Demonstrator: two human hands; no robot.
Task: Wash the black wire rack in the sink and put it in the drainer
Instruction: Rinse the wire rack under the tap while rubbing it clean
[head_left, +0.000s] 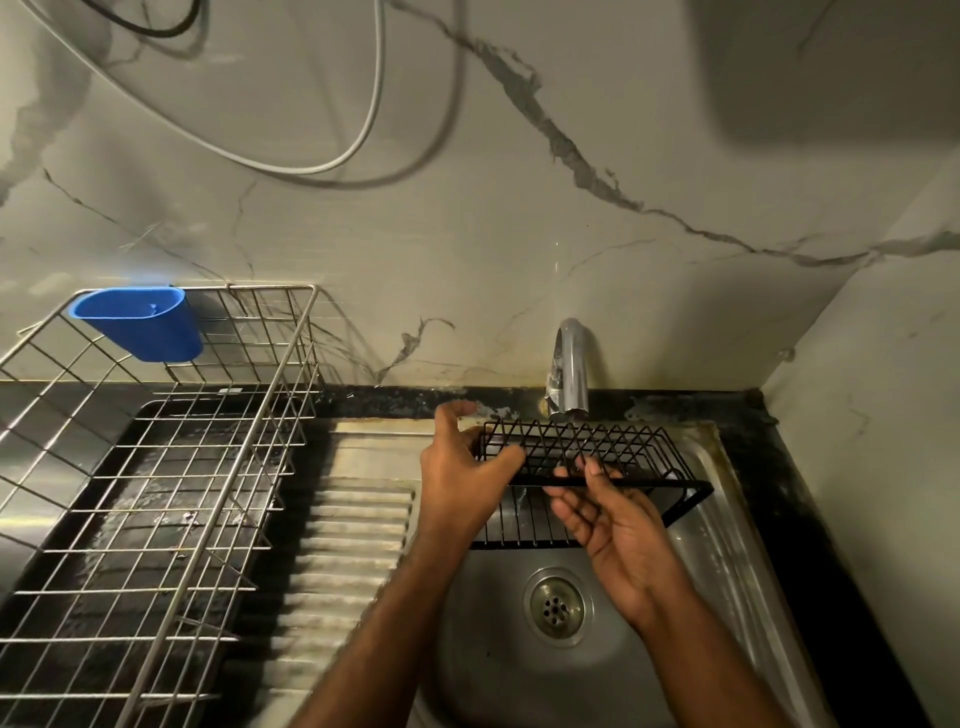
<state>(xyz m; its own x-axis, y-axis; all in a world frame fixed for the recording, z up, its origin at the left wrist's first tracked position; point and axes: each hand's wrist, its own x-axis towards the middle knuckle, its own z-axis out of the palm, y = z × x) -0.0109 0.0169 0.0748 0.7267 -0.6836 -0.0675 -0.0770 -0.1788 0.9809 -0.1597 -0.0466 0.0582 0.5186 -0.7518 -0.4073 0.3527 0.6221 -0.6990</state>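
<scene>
The black wire rack (639, 457) hangs over the steel sink (498, 670), just under the spout of the tap (570, 371). My left hand (462, 473) grips the rack's left end. My right hand (613, 525) holds its front edge from below, fingers curled through the wires. The silver wire drainer (156, 483) stands on the left over a black tray, apart from both hands. I cannot tell whether water runs from the tap.
A blue plastic cup holder (140, 322) hangs on the drainer's back rim. A ribbed steel draining board (348, 545) lies between drainer and sink. The drain (555, 608) sits in the sink's middle. Cables (363, 130) hang on the marble wall behind. A wall closes the right side.
</scene>
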